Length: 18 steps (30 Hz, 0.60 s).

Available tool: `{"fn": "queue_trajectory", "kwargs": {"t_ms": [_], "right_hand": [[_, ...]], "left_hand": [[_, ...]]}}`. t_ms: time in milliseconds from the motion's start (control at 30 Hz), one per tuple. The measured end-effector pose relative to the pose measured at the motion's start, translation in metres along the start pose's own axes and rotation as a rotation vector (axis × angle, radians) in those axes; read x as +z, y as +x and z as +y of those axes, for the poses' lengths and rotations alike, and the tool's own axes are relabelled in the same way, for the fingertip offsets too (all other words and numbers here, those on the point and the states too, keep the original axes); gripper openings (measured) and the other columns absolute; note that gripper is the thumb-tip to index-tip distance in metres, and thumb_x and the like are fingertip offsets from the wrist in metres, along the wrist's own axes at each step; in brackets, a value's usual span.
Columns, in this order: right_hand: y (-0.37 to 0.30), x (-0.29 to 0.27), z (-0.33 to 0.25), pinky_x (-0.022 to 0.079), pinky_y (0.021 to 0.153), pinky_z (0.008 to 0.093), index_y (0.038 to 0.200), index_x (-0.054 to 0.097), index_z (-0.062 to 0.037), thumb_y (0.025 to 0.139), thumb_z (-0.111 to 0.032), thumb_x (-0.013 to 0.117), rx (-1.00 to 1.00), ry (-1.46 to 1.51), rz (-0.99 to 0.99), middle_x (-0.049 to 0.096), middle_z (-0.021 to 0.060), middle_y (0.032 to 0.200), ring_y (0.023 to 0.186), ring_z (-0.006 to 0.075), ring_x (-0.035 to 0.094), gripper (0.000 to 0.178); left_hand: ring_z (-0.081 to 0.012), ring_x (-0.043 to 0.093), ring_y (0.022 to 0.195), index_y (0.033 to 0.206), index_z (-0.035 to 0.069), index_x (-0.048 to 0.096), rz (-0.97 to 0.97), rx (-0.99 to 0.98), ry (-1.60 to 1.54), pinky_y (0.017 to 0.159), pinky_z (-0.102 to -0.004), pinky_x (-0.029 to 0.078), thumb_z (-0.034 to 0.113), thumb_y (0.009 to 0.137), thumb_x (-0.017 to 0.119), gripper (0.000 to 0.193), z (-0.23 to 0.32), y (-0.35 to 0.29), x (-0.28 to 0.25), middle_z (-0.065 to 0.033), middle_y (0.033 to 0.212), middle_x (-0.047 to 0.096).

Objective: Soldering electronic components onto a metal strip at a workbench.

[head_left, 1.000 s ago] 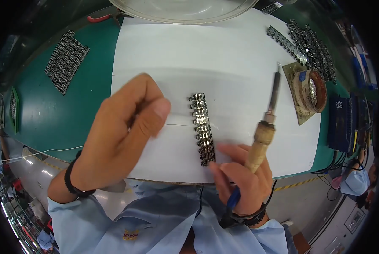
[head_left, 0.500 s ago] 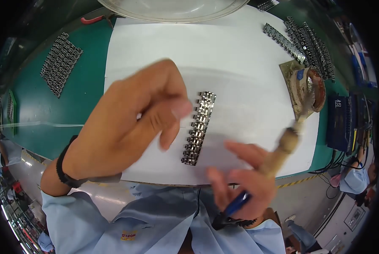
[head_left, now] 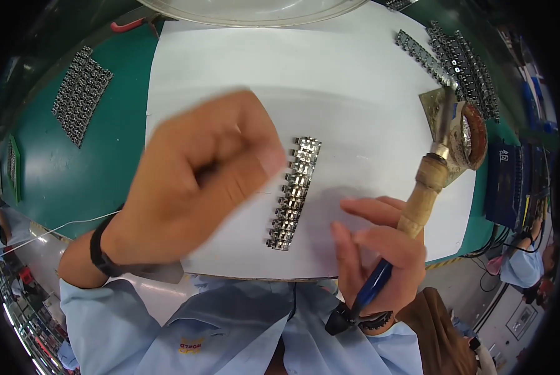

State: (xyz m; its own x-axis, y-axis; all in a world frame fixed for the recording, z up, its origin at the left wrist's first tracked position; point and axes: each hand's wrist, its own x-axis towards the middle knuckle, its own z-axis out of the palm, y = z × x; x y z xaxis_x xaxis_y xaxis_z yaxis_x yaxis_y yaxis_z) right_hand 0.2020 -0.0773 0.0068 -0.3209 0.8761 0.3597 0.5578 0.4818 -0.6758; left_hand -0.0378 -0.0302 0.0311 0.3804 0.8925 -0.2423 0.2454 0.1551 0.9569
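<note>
On white sheet (head_left: 355, 81), left hand (head_left: 205, 181) now fisted beside strip (head_left: 294, 185); right hand (head_left: 380, 256) clamped on iron (head_left: 417, 200), tip swung to stand (head_left: 458, 134).

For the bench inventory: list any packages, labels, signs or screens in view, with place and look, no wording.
Dark blue box: right table edge, rectangular, pale marks on its face.
Framed sign: lower right, on the wall, small, white with dark frame.
No screens show.

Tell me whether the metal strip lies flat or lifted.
Flat: the metal strip rests full length on the white sheet, beside the left hand.
</note>
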Motion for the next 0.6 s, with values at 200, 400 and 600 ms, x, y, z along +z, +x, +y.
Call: {"fn": "queue_trajectory", "kwargs": {"t_ms": [200, 400, 600], "right_hand": [[0.008, 0.01, 0.01, 0.053, 0.084, 0.0469, 0.104, 0.043, -0.0132, 0.071, -0.014, 0.094, -0.121, 0.178, -0.218, 0.072, 0.0249, 0.111, 0.097, 0.0364, 0.067, 0.061], [0.005, 0.016, -0.01, 0.051, 0.091, 0.0488, 0.105, 0.042, -0.0149, 0.069, -0.018, 0.096, 0.026, -0.015, -0.176, 0.069, 0.028, 0.121, 0.107, 0.04, 0.065, 0.065], [0.012, 0.008, -0.001, 0.045, 0.102, 0.0498, 0.106, 0.041, -0.0149, 0.07, -0.014, 0.094, -0.069, 0.07, -0.056, 0.067, 0.026, 0.126, 0.117, 0.0386, 0.061, 0.064]], "left_hand": [[-0.0003, 0.027, 0.055, 0.095, 0.007, 0.051, 0.286, 0.057, -0.293, 0.049, -0.0203, 0.021, 0.025, 0.109, 0.05, 0.024, -0.019, 0.011, -0.011, 0.0083, 0.069, 0.038], [0.0002, 0.029, 0.054, 0.098, 0.005, 0.052, 0.286, 0.065, -0.251, 0.049, -0.0198, 0.022, 0.024, 0.11, 0.049, 0.023, -0.019, 0.011, -0.007, 0.0076, 0.066, 0.039], [0.0, 0.03, 0.054, 0.103, 0.003, 0.056, 0.274, 0.122, -0.122, 0.049, -0.02, 0.022, 0.022, 0.109, 0.049, 0.021, -0.02, 0.009, -0.012, 0.0065, 0.063, 0.042]]}}
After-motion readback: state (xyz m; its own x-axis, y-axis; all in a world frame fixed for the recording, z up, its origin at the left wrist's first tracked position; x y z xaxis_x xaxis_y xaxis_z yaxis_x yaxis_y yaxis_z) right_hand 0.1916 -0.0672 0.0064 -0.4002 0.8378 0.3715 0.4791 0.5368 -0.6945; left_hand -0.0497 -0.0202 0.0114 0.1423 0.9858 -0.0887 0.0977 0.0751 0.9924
